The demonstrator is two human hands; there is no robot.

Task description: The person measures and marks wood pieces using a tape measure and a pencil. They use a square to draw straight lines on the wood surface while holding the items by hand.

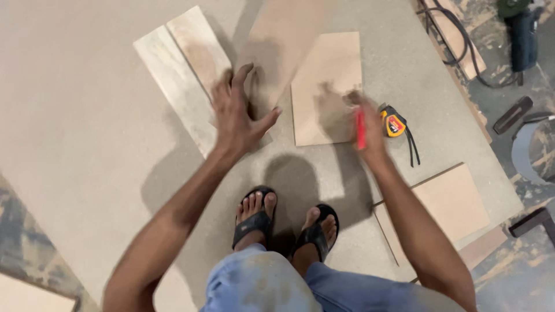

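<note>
I stand in black sandals on a large grey board (87,115) on the floor. My left hand (236,112) hovers with fingers spread over a long tan wooden panel (276,46), beside two pale planks (184,75). My right hand (365,124) is closed on a red pencil or marker (361,129), at the right edge of a small tan rectangular panel (326,86). A yellow and black tape measure (394,123) lies just right of that hand.
Two more tan panels (451,202) lie at the lower right. Black cables (457,40) and a dark power tool (520,32) sit at the top right, off the board. Dark metal pieces (513,114) rest on the dusty floor at the right.
</note>
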